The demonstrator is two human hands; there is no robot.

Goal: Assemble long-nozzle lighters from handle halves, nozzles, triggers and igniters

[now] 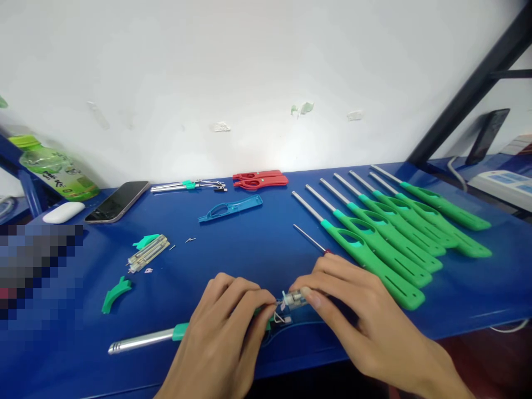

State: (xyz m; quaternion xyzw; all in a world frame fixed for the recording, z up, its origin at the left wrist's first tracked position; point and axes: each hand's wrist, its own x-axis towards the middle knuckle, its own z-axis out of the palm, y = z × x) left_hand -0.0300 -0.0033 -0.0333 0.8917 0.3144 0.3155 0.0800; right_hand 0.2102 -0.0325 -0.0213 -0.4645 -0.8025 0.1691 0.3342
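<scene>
My right hand pinches a small clear lighter fuel tank between thumb and fingers. At the tank's left end, where a small pale fitting shows, my left hand has thumb and index finger pressed together; what they grip is too small to make out. Under both hands lies a lighter in parts, its silver barrel with a green collar pointing left. White wires and part of a blue handle shell show between the hands. A thin screwdriver lies just beyond my right hand.
Several green lighters lie in a row on the right. Spare fuel tanks, a green trigger and small screws are at left. Farther back are a blue shell, red shells, metal barrels, a phone and a bottle.
</scene>
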